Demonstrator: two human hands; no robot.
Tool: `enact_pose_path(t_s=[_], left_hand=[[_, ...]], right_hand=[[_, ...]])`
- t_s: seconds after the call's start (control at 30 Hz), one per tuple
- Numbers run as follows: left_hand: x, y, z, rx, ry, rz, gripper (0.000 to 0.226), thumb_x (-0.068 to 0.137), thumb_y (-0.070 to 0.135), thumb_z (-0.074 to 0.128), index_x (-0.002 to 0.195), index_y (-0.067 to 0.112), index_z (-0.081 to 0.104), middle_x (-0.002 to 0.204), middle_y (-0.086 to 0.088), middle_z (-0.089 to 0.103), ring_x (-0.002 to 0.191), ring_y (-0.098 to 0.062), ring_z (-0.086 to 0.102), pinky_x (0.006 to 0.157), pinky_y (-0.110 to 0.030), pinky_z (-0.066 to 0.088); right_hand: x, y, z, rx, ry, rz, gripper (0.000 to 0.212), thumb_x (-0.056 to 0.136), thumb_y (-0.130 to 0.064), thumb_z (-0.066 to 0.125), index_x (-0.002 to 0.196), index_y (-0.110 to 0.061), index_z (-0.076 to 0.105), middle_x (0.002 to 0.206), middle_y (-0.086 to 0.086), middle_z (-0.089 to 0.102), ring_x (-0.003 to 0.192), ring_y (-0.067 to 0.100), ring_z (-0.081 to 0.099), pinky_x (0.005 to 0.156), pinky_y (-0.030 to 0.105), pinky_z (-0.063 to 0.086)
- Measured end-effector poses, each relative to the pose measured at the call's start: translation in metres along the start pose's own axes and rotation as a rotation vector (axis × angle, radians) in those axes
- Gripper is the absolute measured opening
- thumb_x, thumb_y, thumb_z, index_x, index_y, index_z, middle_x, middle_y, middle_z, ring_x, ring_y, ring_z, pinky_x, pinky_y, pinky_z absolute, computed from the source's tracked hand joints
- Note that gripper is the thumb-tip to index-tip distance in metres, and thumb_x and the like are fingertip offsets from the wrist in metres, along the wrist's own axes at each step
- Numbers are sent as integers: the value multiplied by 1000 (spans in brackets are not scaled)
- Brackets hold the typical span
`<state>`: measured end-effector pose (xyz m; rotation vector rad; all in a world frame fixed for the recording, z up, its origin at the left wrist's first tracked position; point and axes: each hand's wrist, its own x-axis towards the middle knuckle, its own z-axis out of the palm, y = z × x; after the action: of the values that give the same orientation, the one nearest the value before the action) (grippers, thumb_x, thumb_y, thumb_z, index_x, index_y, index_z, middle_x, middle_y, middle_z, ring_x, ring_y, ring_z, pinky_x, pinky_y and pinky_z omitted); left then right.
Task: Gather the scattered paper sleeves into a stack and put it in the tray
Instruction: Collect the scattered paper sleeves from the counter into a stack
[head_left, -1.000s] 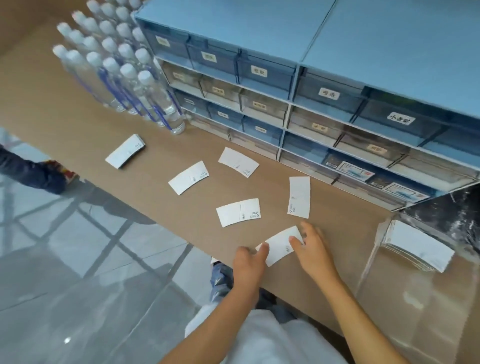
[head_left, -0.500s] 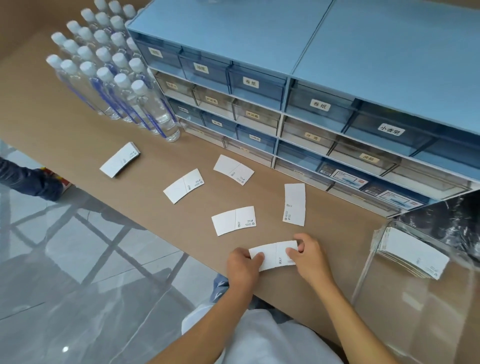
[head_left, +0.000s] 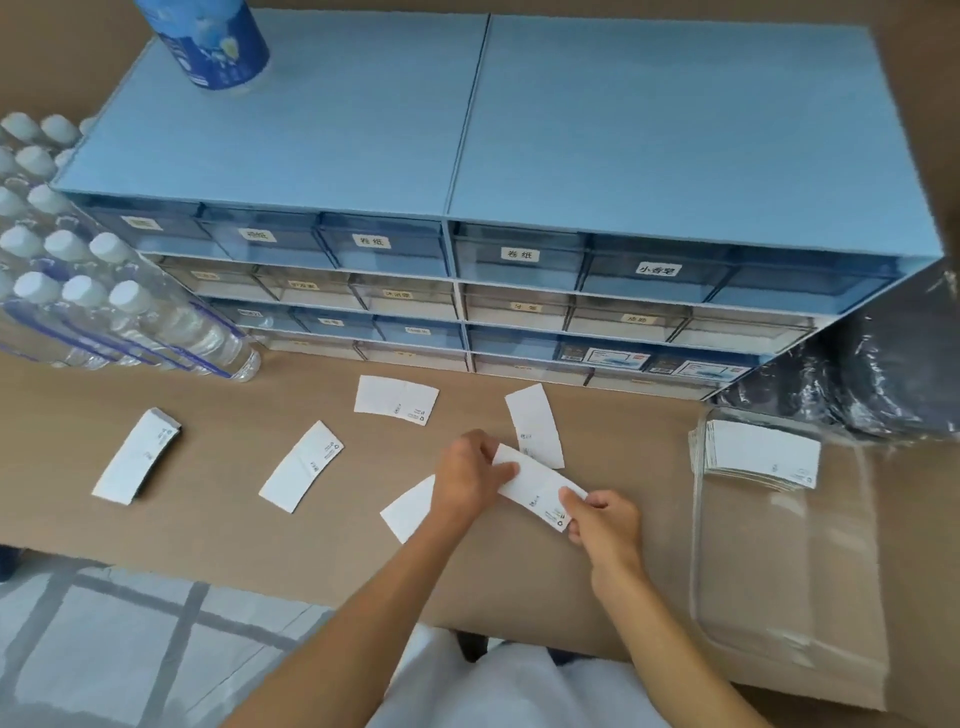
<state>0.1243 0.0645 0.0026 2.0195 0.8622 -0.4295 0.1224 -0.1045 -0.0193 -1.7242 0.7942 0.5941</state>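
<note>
White paper sleeves lie scattered on the brown counter. Both hands hold one sleeve just above it: my left hand pinches its left end, my right hand its right end. Another sleeve lies partly under my left wrist. One sleeve lies just behind the held one, one near the drawers, one to the left. A small stack of sleeves lies at the far left. The clear tray on the right holds a stack of sleeves at its far end.
A blue drawer cabinet stands along the back with a blue can on top. Packed water bottles stand at the back left. A dark plastic-wrapped bundle lies behind the tray. The counter's front edge runs just below my arms.
The sleeve has been lifted off the counter and carried up and to the right, now tilted, still held at both ends. The camera has swung toward the cabinet.
</note>
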Motion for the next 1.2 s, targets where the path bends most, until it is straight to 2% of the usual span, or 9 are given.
enact_pose_path(t_s=[0.1, 0.17, 0.23, 0.33, 0.43, 0.53, 0.97, 1.1, 1.2], left_hand=[[26, 21, -4, 121, -77, 93, 33, 78, 17, 79, 63, 19, 50, 67, 1, 55, 67, -25, 55, 52, -26, 38], [41, 32, -7, 192, -120, 119, 17, 80, 18, 79, 81, 8, 65, 90, -13, 63, 83, -33, 63, 68, -30, 48], [55, 38, -8, 284, -132, 142, 30, 82, 22, 79, 103, 4, 68, 116, -14, 60, 100, -30, 63, 83, -31, 51], [66, 44, -10, 350, -115, 224, 35, 83, 25, 78, 110, 5, 69, 128, -11, 55, 117, -30, 57, 98, -36, 51], [75, 48, -11, 376, -142, 262, 33, 84, 22, 76, 113, 7, 70, 127, -11, 62, 115, -30, 61, 95, -37, 54], [78, 51, -11, 306, -152, 239, 29, 87, 15, 72, 115, 8, 69, 120, -13, 70, 102, -30, 69, 80, -33, 58], [85, 46, 0, 273, -97, 257, 40, 82, 10, 74, 121, 16, 66, 126, -12, 66, 119, -32, 60, 98, -43, 52], [85, 40, 3, 202, -95, 262, 46, 82, 9, 74, 127, 15, 64, 124, -11, 68, 125, -31, 52, 101, -44, 49], [87, 38, -2, 111, -107, 189, 36, 84, 10, 75, 119, 13, 70, 118, -10, 70, 114, -28, 61, 94, -37, 55]], right_hand=[[-1, -11, 15, 177, 106, 91, 24, 82, -10, 76, 70, -6, 56, 62, 13, 59, 50, 22, 52, 57, 34, 48], [-2, -16, 26, 259, 167, 130, 28, 80, -7, 75, 62, -5, 54, 68, 15, 63, 57, 25, 56, 58, 34, 48], [-5, -20, 38, 341, 209, 181, 27, 80, -7, 76, 62, -4, 55, 75, 18, 66, 63, 26, 59, 59, 34, 48], [-12, -26, 50, 456, 242, 258, 18, 79, -6, 77, 78, 2, 60, 79, 18, 69, 59, 24, 62, 51, 27, 46], [-14, -33, 60, 582, 266, 328, 20, 79, -1, 76, 91, 5, 61, 90, 21, 72, 74, 30, 71, 54, 30, 46], [-16, -40, 71, 650, 284, 366, 23, 80, 0, 75, 82, -5, 52, 93, 22, 70, 88, 37, 72, 61, 34, 48], [-14, -46, 85, 666, 359, 353, 22, 82, 1, 73, 70, -3, 55, 67, 11, 62, 49, 17, 54, 39, 24, 44], [-14, -47, 82, 689, 343, 317, 17, 83, 4, 71, 92, 0, 57, 74, 11, 63, 52, 15, 57, 36, 19, 44], [-15, -43, 79, 661, 309, 239, 19, 85, 3, 68, 98, -6, 58, 79, 6, 65, 61, 12, 61, 47, 21, 47]])
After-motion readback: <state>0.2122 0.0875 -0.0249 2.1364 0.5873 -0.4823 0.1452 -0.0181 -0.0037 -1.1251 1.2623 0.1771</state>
